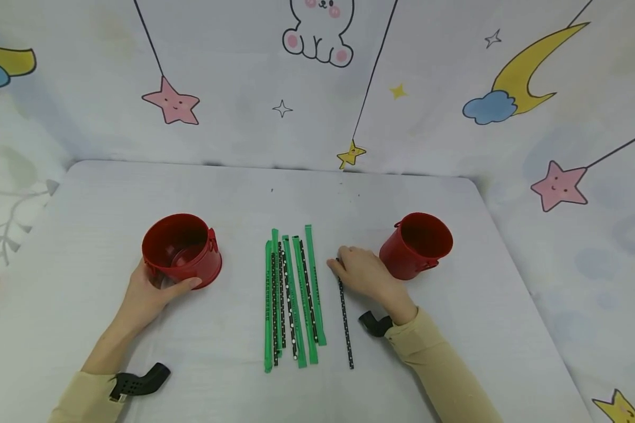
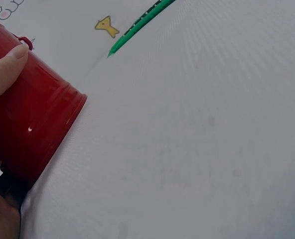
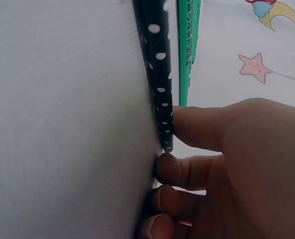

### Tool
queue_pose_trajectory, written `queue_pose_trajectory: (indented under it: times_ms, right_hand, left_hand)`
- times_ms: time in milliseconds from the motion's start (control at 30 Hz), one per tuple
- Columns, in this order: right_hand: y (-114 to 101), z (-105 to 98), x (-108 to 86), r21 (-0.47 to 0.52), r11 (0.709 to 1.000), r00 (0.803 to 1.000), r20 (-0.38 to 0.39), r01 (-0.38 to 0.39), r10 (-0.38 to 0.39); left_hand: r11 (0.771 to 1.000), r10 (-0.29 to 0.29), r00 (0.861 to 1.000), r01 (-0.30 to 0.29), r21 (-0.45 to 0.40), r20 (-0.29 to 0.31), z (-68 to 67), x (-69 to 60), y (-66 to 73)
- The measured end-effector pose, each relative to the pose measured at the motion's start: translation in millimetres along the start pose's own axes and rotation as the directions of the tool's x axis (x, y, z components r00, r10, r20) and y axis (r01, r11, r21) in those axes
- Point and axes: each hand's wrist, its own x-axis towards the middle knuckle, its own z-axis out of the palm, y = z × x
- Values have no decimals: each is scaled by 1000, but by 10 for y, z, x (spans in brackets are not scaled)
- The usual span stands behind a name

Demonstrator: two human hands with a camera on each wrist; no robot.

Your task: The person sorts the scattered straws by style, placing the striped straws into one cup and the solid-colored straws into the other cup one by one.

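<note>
My left hand (image 1: 145, 294) grips a red bucket (image 1: 203, 269) on the left of the table, the thumb along its near side. In the left wrist view, the thumb lies on the bucket's red wall (image 2: 43, 109). My right hand (image 1: 367, 275) pinches the far end of a black straw with white dots (image 1: 345, 320), which lies on the table. The right wrist view has the thumb against the dotted straw (image 3: 160, 64) and the index fingertip at its end. Left of this hand lie several green strips (image 1: 268, 311) with printed marks and several black dotted straws (image 1: 288, 305).
A second, narrower red bucket (image 1: 399, 258) stands just beyond the right hand, to its right. A white cloth (image 1: 217, 382) covers the table. Behind rises a pale backdrop (image 1: 227, 70) printed with stars, moons and a bear.
</note>
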Motion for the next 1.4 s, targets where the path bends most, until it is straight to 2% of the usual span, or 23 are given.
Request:
queue_pose_trajectory:
  times_ms: [500, 867, 1400]
  right_hand:
    - [-17, -11, -8, -28, 1000, 1000, -18, 3, -3]
    - [3, -4, -12, -6, 1000, 999, -41, 23, -23]
    - [-1, -14, -9, 14, 1000, 998, -56, 0, 1]
  left_hand:
    - [1000, 22, 1000, -22, 14, -4, -5, 8, -32]
    - [1000, 7, 1000, -7, 8, -5, -1, 9, -20]
    - [1000, -12, 1000, 11, 16, 1, -7, 6, -13]
